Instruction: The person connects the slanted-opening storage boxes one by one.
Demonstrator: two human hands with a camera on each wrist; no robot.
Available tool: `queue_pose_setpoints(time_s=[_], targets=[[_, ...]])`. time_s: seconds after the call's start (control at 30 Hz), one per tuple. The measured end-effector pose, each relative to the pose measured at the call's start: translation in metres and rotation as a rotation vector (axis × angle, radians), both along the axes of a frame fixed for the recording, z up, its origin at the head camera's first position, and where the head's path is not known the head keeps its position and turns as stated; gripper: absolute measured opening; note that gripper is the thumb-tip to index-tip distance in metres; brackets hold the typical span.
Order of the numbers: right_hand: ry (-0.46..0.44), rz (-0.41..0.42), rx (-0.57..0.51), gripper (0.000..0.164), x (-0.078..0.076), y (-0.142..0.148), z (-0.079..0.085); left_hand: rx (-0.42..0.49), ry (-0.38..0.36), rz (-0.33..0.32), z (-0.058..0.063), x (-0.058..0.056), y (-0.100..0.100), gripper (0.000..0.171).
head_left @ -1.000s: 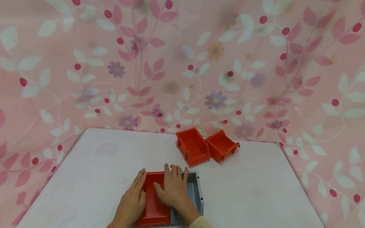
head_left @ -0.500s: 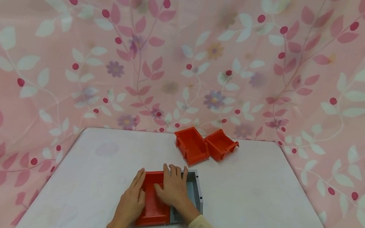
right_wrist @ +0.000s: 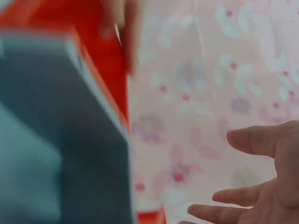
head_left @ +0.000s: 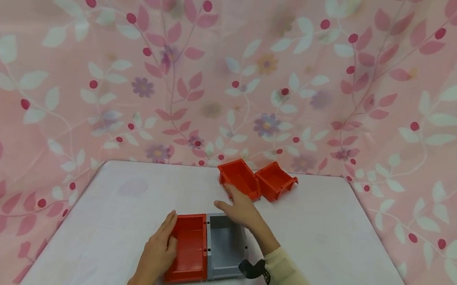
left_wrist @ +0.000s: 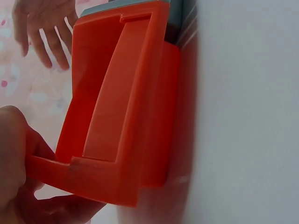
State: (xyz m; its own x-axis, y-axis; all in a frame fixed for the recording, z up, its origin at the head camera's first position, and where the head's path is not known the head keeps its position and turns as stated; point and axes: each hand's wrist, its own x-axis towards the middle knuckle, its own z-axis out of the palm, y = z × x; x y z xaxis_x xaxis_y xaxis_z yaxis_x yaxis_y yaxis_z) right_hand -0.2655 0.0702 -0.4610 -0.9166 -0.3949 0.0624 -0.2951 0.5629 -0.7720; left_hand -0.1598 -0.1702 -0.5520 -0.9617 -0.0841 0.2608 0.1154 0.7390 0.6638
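A red plastic storage bin [head_left: 189,252] stands side by side with a grey bin [head_left: 226,248], their walls meeting. My left hand [head_left: 157,251] holds the red bin's left wall, fingers laid along the outside; in the left wrist view the wall [left_wrist: 51,170] runs between thumb and fingers. Over the far right corner of the grey bin, my right hand [head_left: 242,208] reaches out with spread fingers and holds nothing. Its fingertips overlap the nearer of two smaller red bins [head_left: 238,173] in the head view. The right wrist view shows that hand [right_wrist: 266,179] beside the grey wall [right_wrist: 96,140].
Another small red bin [head_left: 275,180] leans against its neighbour at the table's back edge. The white table [head_left: 327,258] ends at a pink floral cloth [head_left: 206,59] behind and at the sides. A black wrist camera [head_left: 252,268] hangs under the right sleeve.
My right hand has left the shared wall of the red and grey bins and moved up and right toward the back bins. My left hand stays at the red bin.
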Motion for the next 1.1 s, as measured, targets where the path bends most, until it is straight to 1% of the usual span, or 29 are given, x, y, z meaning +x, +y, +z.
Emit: queue_pose_setpoints(time_s=[0.07, 0.17, 0.23, 0.3, 0.37, 0.47, 0.6, 0.67, 0.8, 0.93, 1.1], targets=[[0.019, -0.047, 0.009, 0.067, -0.014, 0.008, 0.006, -0.001, -0.024, 0.009, 0.001, 0.0, -0.005, 0.067], [0.026, -0.112, 0.017, 0.059, -0.037, 0.02, 0.009, 0.001, -0.04, 0.009, 0.002, 0.002, -0.01, 0.068], [0.032, -0.147, 0.039, 0.055, -0.053, 0.025, 0.006, 0.004, -0.049, 0.007, 0.001, 0.002, -0.011, 0.068], [0.035, -0.164, 0.061, 0.053, -0.069, 0.028, 0.0, 0.009, -0.055, 0.006, 0.001, 0.003, -0.012, 0.068], [0.028, -0.179, 0.094, 0.055, -0.081, 0.028, -0.005, 0.012, -0.062, 0.008, 0.001, 0.003, -0.013, 0.068], [0.029, -0.179, 0.162, 0.062, -0.099, 0.027, -0.012, 0.021, -0.054, 0.005, 0.0, 0.002, -0.013, 0.07], [0.01, -0.171, 0.247, 0.069, -0.117, 0.027, -0.02, 0.037, -0.045, 0.002, -0.001, 0.001, -0.012, 0.07], [0.002, -0.181, 0.292, 0.068, -0.122, 0.027, -0.023, 0.042, -0.042, 0.009, -0.001, 0.001, -0.012, 0.069], [-0.002, -0.216, 0.357, 0.065, -0.127, 0.024, -0.027, 0.035, -0.037, 0.022, -0.001, 0.003, -0.013, 0.069], [0.013, -0.241, 0.402, 0.056, -0.127, 0.022, -0.031, 0.034, -0.051, 0.026, -0.002, 0.003, -0.014, 0.069], [0.073, -0.272, 0.524, 0.044, -0.125, 0.022, -0.036, 0.034, -0.049, 0.022, -0.001, 0.004, -0.015, 0.067]])
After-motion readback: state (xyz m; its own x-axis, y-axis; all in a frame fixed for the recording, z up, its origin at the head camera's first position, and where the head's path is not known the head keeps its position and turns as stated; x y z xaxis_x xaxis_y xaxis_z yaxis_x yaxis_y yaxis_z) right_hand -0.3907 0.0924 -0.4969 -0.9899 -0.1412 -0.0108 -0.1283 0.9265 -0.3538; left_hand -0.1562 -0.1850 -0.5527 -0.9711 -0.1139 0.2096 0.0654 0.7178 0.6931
